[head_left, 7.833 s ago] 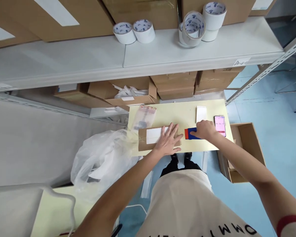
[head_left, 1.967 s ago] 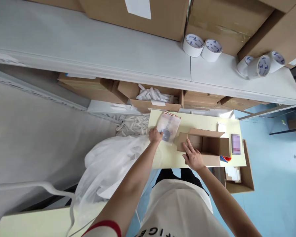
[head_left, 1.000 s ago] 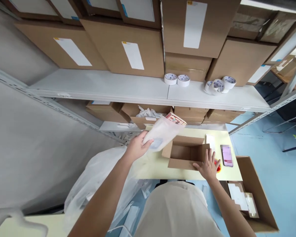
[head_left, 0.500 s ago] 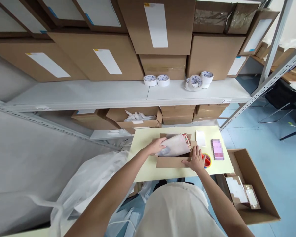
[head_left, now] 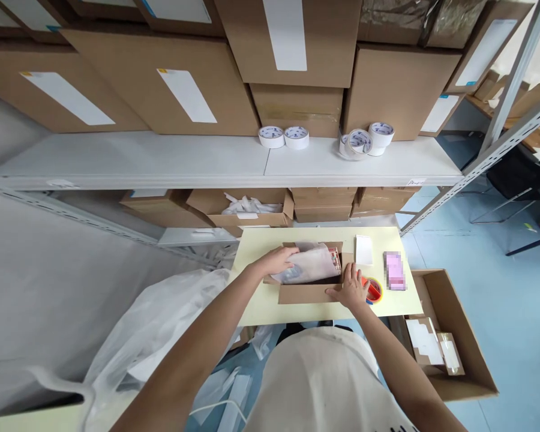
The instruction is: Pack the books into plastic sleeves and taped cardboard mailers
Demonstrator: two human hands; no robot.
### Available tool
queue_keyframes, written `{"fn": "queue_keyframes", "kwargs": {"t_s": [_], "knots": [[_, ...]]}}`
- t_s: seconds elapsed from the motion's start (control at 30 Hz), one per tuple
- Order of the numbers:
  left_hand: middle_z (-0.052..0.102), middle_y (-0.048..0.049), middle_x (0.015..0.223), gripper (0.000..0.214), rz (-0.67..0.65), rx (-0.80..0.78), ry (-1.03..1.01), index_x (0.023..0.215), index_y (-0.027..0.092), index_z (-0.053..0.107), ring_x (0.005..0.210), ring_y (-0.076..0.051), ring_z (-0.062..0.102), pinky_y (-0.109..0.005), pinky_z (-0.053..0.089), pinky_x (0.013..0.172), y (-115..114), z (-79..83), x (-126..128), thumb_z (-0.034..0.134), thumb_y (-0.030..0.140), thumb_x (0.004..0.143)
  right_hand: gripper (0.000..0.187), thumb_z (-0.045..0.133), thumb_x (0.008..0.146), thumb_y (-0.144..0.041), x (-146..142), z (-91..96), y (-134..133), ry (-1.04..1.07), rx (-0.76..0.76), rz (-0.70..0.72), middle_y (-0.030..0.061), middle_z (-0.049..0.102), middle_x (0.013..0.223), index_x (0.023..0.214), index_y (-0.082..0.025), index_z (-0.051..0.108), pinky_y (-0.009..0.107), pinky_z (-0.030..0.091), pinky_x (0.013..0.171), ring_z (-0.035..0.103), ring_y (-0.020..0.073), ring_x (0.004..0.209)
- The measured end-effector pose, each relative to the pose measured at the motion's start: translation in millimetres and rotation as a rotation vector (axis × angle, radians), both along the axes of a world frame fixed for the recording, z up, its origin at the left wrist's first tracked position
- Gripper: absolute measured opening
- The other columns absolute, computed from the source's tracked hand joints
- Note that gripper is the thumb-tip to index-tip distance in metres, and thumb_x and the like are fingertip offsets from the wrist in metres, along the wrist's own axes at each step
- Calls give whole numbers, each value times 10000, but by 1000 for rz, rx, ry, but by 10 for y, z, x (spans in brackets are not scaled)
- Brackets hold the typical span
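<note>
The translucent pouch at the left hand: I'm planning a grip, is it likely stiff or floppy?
Probably floppy: the translucent pouch looks thin and see-through. Perhaps stiffer where a red-patterned edge shows, and possibly unevenly weighted: a bluish shape shows through near the left hand.

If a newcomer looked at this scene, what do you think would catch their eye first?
Probably the pale pouch in the open cardboard box on the cream table, with the left hand at its left end. Next might be the round red-and-yellow item beside the right hand. Above, large brown cartons line the grey shelf behind white tape rolls.
</note>
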State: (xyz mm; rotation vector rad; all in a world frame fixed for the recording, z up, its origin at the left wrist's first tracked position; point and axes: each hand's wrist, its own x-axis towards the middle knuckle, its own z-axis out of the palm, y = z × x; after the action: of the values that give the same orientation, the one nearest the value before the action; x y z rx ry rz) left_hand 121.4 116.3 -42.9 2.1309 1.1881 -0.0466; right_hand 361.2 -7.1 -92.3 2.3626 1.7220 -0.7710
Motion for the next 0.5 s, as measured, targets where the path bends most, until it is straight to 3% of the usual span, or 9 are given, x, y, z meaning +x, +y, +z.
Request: {"fn": "queue_keyframes", "kwargs": {"t_s": [0.17, 0.3, 0.4, 0.5], "knots": [[709, -78, 1088, 350, -26, 26, 183, 1065, 271, 647, 1054, -284, 653, -329, 486, 830, -70, -157, 105, 625, 192, 725, 974, 593, 807, -524, -42, 61, 36, 2, -20, 12, 161, 83, 1622, 1554, -196, 61, 696, 195, 1072, 148, 358, 1468], [709, -94, 1110, 337, -27, 20, 265, 1072, 256, 639, 1045, -289, 663, -348, 496, 837, -183, -366, 213, 641, 191, 742, 983, 639, 788, -507, -41, 108, 66, 21, -43, 13, 156, 95, 1624, 1552, -226, 87, 683, 198, 1081, 176, 349, 1465], [715, -154, 1047, 340, 44, 63, 335, 1096, 197, 629, 1001, -305, 670, -398, 490, 853, -274, -509, 355, 602, 128, 764, 987, 650, 781, -490, -34, 135, 87, 19, -41, 24, 162, 108, 1621, 1550, -217, 96, 669, 204, 1088, 192, 344, 1461], [678, -232, 1104, 363, 142, 151, 384, 1160, 138, 600, 1091, -350, 614, -498, 440, 934, -361, -572, 510, 583, 133, 797, 960, 629, 794, -484, -38, 161, 110, 29, -40, 36, 169, 121, 1618, 1548, -210, 102, 667, 221, 1080, 208, 347, 1454]]}}
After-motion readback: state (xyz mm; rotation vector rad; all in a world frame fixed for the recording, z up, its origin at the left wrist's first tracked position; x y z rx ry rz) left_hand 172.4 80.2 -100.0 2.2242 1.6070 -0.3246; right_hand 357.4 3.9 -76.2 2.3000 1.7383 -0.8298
